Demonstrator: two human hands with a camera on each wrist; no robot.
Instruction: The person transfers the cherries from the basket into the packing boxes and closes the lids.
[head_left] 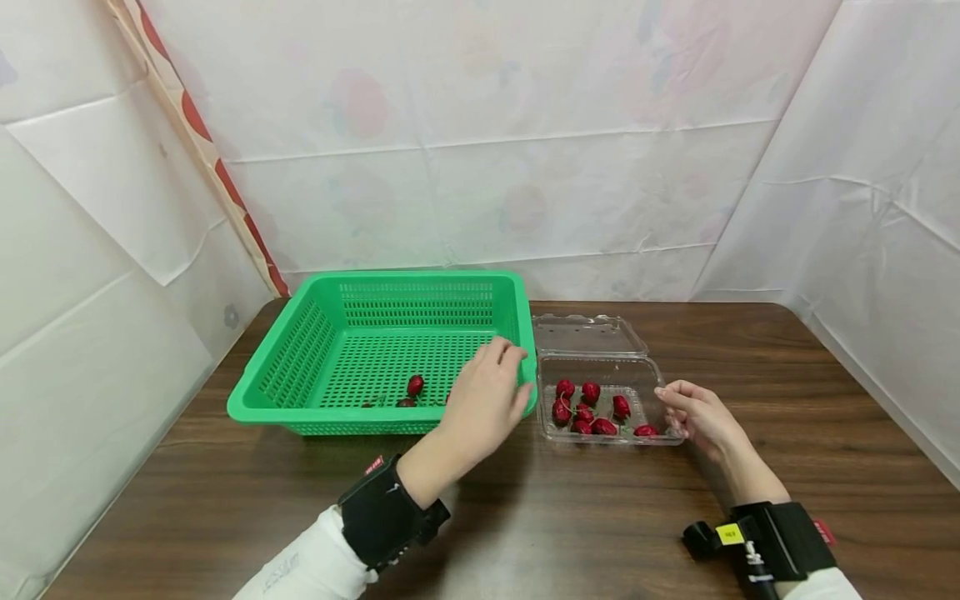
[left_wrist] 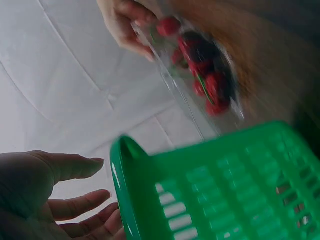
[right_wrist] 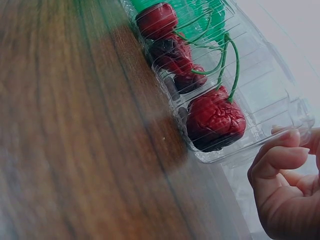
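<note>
Left hand [head_left: 483,400] hangs over the right side of the green basket [head_left: 322,417], fingers loosely bent, nothing seen in it; that's my head feed. Right hand [head_left: 697,417] pinches the near right edge of the clear plastic box [head_left: 611,372], which sits on the counter [head_left: 600,508] just beside the basket, lid [head_left: 585,336] hinged back. I'd call the step moving cherries [head_left: 603,427] between basket and box, left hand between pickups; next move calls for steering clear of the rim while the right hand steadies the box. My count: one basket, one box, eight cherries in the box as far as I can separate them, two plain in the basket plus partly hidden bits I can't number. Left wrist feed: thumb and fingers well apart, gap vacant, rim beside the fingertips, contact unclear; boxed cherries overlap, no firm count. Right wrist feed: fingers curled at the box's corner, four cherries distinguishable through the wall, green stems up.
</note>
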